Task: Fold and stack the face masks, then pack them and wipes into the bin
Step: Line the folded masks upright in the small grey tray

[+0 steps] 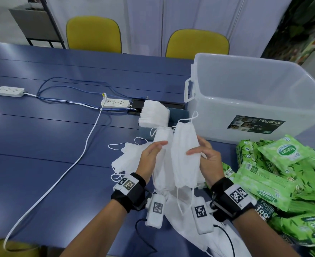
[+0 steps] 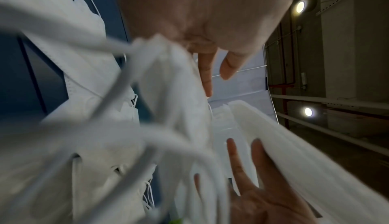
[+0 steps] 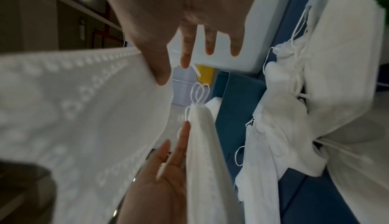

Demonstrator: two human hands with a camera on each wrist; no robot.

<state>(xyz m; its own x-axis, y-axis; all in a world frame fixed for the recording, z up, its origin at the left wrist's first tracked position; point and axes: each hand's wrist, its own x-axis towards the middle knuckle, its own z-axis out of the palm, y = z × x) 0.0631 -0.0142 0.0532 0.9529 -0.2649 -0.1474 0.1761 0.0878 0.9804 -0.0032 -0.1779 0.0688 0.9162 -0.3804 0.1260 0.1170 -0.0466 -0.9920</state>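
A white face mask (image 1: 185, 154), folded lengthwise, held upright above the blue table (image 1: 41, 145) in the right hand (image 1: 206, 156) — thumb across its front, fingers behind, ear loops dangling below the wrist. A second folded mask (image 1: 162, 160) just left of it, backed by the left hand (image 1: 151, 156), fingers straight and flat along its side, not curled round it. In the left wrist view, both masks edge-on between the two palms, much blurred. Beneath and to the left of the left hand, a loose heap of unfolded masks (image 1: 127, 160) with tangled loops. Beyond the fingertips, a neat stack of folded masks (image 1: 153, 114) on a dark blue tray (image 1: 177, 115). Past the right hand and further right, a clear plastic bin (image 1: 255, 101) labelled Megabox — nothing seen inside. Close beside the right wrist, a pile of green wipe packs (image 1: 283, 179). Far off left of the left hand, two white power strips (image 1: 114, 103) with trailing cables.
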